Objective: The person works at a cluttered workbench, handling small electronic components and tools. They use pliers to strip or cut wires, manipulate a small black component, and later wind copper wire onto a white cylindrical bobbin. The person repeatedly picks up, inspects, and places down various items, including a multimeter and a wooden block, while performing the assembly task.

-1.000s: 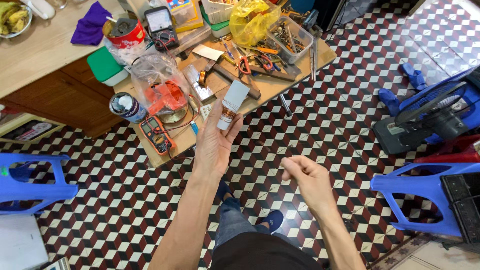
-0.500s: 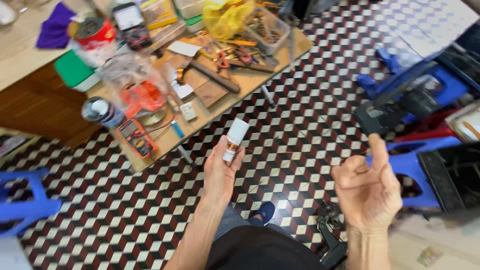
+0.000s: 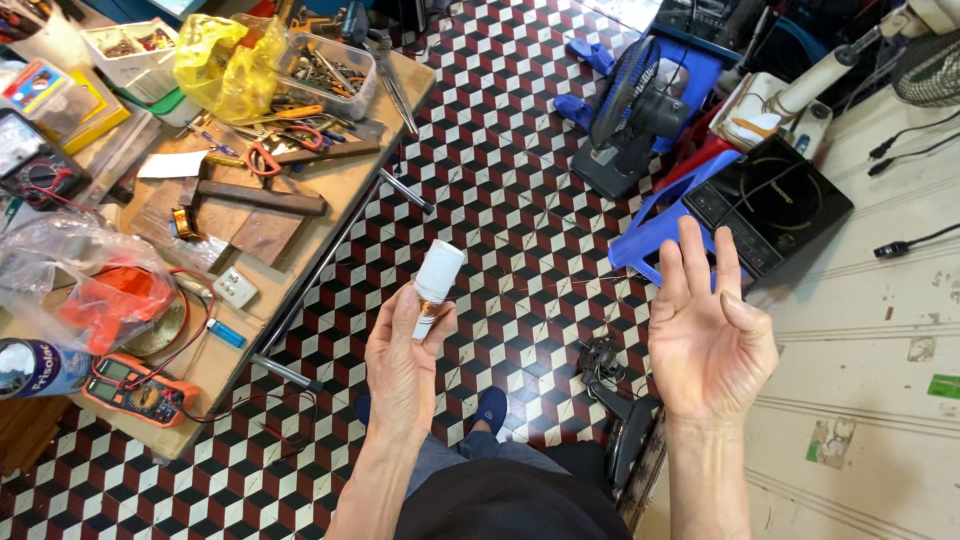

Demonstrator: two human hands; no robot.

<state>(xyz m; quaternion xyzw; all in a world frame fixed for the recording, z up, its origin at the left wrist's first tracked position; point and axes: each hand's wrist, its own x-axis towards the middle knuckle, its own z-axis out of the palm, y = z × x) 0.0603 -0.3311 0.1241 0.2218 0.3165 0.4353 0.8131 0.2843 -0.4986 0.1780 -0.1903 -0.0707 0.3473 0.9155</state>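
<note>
My left hand (image 3: 402, 355) holds a small white spool (image 3: 437, 280) with a copper-coloured winding at its lower end, upright over the chequered floor. A very thin wire (image 3: 560, 283) runs from the spool to the right toward my right hand (image 3: 708, 330), which is raised palm-up with its fingers spread and the thumb and forefinger close together. Whether those fingers pinch the wire I cannot tell.
A cluttered low wooden table (image 3: 300, 255) stands to the left, bearing a hammer (image 3: 250, 195), pliers, a multimeter (image 3: 135, 385), plastic bags and a box of screws. On the right are a blue stool (image 3: 655, 235), an induction hob (image 3: 770, 200) and a fan (image 3: 630, 110).
The view has swung right, so the table has slid left. My left hand has drawn the spool back from the table. My right hand has risen and opened, palm up.
</note>
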